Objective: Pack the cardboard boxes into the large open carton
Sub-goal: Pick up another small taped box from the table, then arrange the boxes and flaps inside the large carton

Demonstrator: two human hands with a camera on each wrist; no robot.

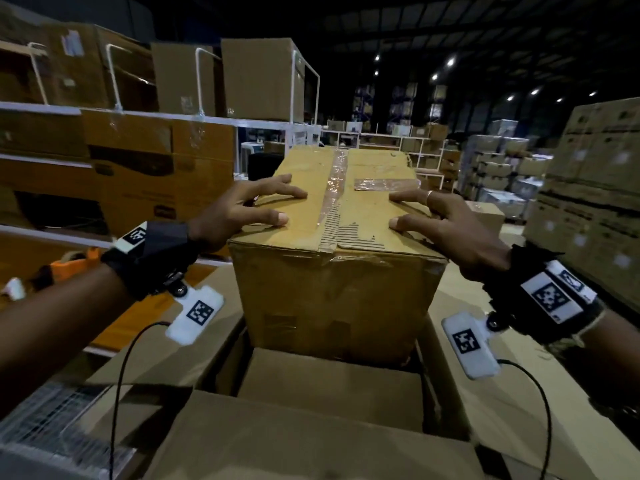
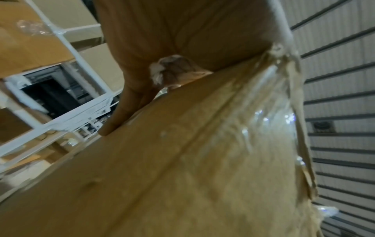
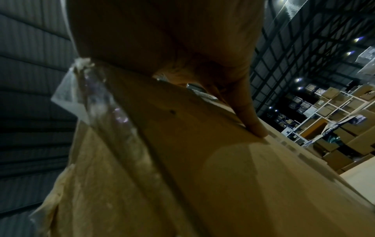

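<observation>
Above the open carton (image 1: 446, 368), two hands, left hand (image 1: 239, 211) and right hand (image 1: 446, 225), are pressing spread, straight fingers on one taped box (image 1: 332, 258) standing partly inside; a second box (image 1: 329, 386) is lying within.

White metal shelving (image 1: 207, 119) at left holds brown cartons; orange tape dispenser (image 1: 74, 265) lower left; stacked pallet boxes (image 1: 595, 188) at right.

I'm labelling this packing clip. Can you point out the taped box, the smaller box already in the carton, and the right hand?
taped box (image 1: 332, 289): head view, its near side face.
smaller box (image 1: 329, 386): head view, its top face.
right hand (image 1: 453, 230): head view, back of the hand.
</observation>
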